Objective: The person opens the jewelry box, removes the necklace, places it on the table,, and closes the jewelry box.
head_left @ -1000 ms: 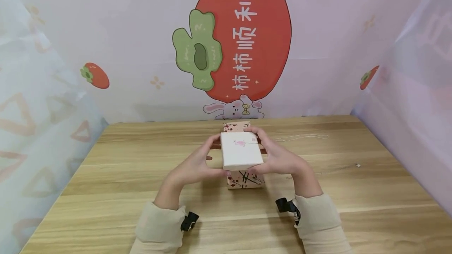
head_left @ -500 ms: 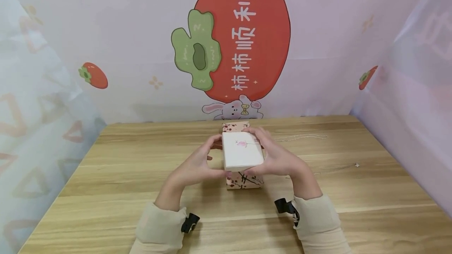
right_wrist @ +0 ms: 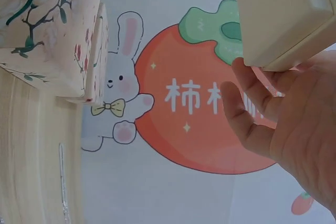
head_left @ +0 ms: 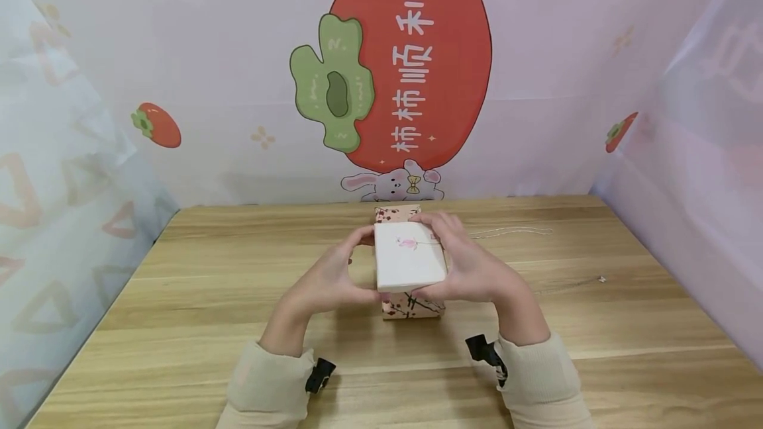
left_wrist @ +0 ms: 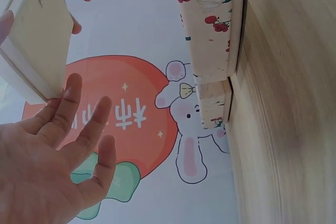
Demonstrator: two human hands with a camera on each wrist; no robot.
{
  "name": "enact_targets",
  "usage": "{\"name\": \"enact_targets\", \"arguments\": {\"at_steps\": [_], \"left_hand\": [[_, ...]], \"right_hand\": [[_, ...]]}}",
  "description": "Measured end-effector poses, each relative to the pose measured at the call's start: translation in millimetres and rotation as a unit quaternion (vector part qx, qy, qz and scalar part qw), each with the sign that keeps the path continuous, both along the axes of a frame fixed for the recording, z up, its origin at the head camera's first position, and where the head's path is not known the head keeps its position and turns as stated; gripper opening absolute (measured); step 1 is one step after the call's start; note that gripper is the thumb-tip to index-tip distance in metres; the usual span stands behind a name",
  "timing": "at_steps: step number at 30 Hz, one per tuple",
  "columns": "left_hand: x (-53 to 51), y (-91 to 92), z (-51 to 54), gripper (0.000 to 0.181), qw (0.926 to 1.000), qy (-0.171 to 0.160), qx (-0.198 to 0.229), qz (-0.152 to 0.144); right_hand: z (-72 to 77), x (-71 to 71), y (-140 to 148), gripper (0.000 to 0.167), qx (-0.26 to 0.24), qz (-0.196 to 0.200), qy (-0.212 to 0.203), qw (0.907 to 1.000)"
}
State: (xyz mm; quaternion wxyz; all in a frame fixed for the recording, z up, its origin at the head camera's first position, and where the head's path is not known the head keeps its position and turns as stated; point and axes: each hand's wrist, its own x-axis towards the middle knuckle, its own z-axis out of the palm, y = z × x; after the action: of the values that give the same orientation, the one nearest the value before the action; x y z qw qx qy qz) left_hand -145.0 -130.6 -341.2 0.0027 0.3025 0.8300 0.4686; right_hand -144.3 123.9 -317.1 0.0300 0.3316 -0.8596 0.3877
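A white square box (head_left: 410, 260) with a small pink print on its lid is held up between both hands. My left hand (head_left: 330, 278) grips its left side, thumb at the near edge and fingers toward the far edge. My right hand (head_left: 471, 263) holds the right side in the same way. The left wrist view shows the white box's pale underside (left_wrist: 47, 35) well above the table. Below it stands a pink floral box (head_left: 412, 306), partly hidden in the head view. A smaller floral piece (left_wrist: 214, 103) sits behind that box in the left wrist view.
A thin silvery chain (head_left: 518, 230) lies on the wooden table (head_left: 208, 296) at the back right. Closer to me on the right is another fine chain with a small pendant (head_left: 602, 279). A printed cloth backdrop (head_left: 238, 71) borders the table's far edge.
The white box has shifted slightly right and its near edge appears a little lower in view. Both hands keep their hold.
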Motion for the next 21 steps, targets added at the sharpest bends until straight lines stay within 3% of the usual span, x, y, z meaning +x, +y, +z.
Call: {"name": "enact_targets", "arguments": {"at_steps": [4, 13, 21], "left_hand": [[0.6, 0.0, 1.3, 0.094, 1.0000, -0.004, -0.002, 0.003], [2.2, 3.0, 2.1, 0.093, 0.9999, -0.010, 0.012, 0.000], [1.8, 11.7, -0.1, 0.086, 0.9995, -0.013, 0.024, -0.018]], "right_hand": [[3.0, 2.2, 0, 0.095, -0.007, 0.010, 0.007, 0.9999], [2.5, 3.0, 4, 0.093, -0.046, 0.039, -0.026, 0.9978], [5.8, 10.0, -14, 0.099, 0.029, 0.010, 0.030, 0.9991]]}}
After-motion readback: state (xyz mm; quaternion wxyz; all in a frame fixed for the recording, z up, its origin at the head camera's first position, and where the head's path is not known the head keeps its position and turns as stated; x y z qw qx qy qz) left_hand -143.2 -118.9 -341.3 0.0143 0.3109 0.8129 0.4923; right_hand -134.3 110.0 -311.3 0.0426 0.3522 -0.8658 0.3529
